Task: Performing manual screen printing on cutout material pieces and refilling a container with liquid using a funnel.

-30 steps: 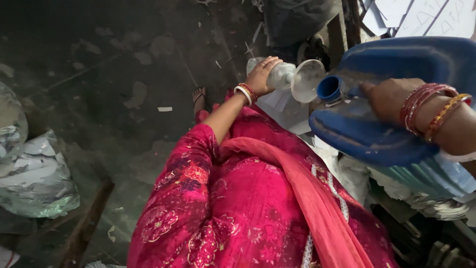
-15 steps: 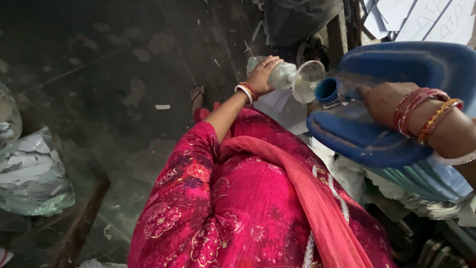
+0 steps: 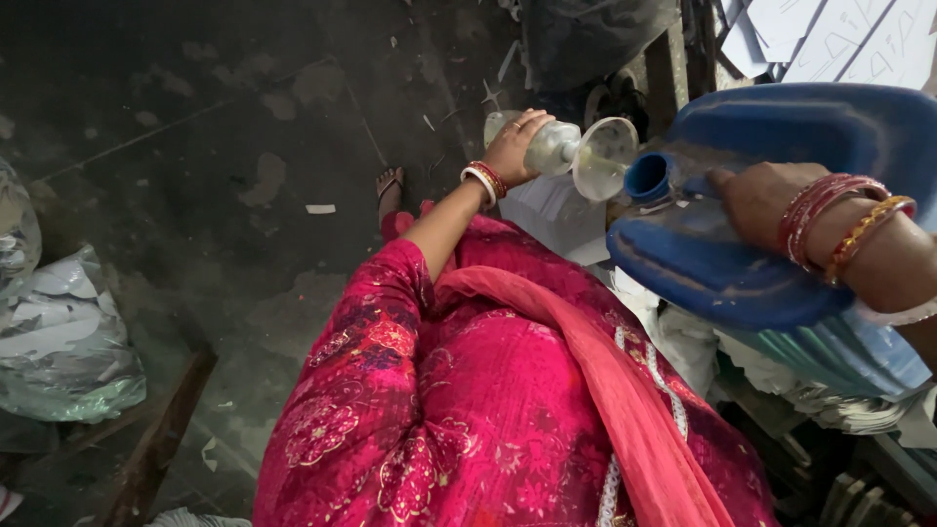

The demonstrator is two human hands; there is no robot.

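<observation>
Item 1: left hand (image 3: 515, 146), closed around a clear plastic bottle (image 3: 543, 146) held roughly sideways, w/ a clear funnel (image 3: 605, 158) seated in its mouth. White and red bangles at the wrist.

Item 2: right hand (image 3: 756, 200), fingers spread flat over the upper side of a blue jerrycan (image 3: 781, 205); grip underneath hidden, so can't tell how tightly it was held. Red and gold bangles at the wrist.

Item 3: jerrycan tipped toward the funnel, open spout (image 3: 648, 177) just beside the funnel rim, nearly touching.

Status: can, funnel and bottle were lined up for pouring. No stream visible between spout and funnel; bottle contents poorly seen, poss. little or none inside. Judged early: filling looked mostly left to do.

Surroundings: pink patterned garment (image 3: 468, 390) w/ an orange-red scarf (image 3: 605, 390) filled the lower centre. Dark stained floor (image 3: 195, 127) w/ paper scraps; a sandalled foot (image 3: 389, 185) below the left arm. Crumpled plastic bags (image 3: 59, 342) at far left. White cut sheets (image 3: 830, 39) at upper right; stacked pale sheets (image 3: 849, 371) under the can.
</observation>
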